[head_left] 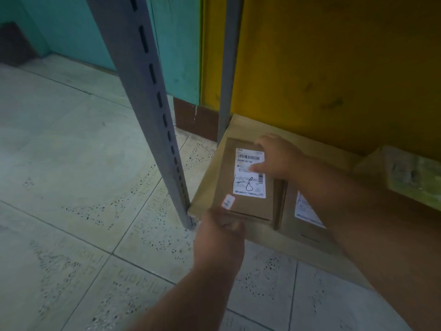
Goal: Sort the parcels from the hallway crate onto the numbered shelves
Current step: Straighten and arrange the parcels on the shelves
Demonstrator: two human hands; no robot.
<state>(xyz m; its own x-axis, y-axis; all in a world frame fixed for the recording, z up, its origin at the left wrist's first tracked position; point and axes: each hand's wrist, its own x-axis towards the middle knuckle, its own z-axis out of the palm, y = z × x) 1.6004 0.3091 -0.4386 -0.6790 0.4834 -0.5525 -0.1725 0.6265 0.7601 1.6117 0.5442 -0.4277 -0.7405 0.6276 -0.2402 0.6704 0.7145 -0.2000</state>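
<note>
A flat brown cardboard parcel [245,185] is being held at frame centre, low on a brown board shelf [241,123] of a grey slotted-steel rack. A white shipping label [249,174] is being shown on its top face: barcodes are printed along the label's top and right edges, a handwritten black "8" is being read in the lower half beside a struck-through mark, and the small print is too blurred to be read. A smaller white sticker [228,201] is being seen at the parcel's lower left corner; its text cannot be read.

The shelf is being viewed just above a floor of pale speckled tiles [71,163]. A yellow wall [334,68] is being seen behind the shelf in the upper right, a teal wall [71,27] in the upper left, with a dark red-brown skirting [191,118] between them. The grey slotted upright [152,91] is crossing the frame diagonally left of the parcel.

The parcel's near edge is being gripped by the left hand [219,237], fingers curled round it. The far right edge is being gripped by the right hand [276,156], thumb laid across the label. A second brown cardboard parcel with a white label [307,211] is lying just right of the first, partly covered by the right forearm. A blurred greenish box [410,173] is being seen at the right edge.
</note>
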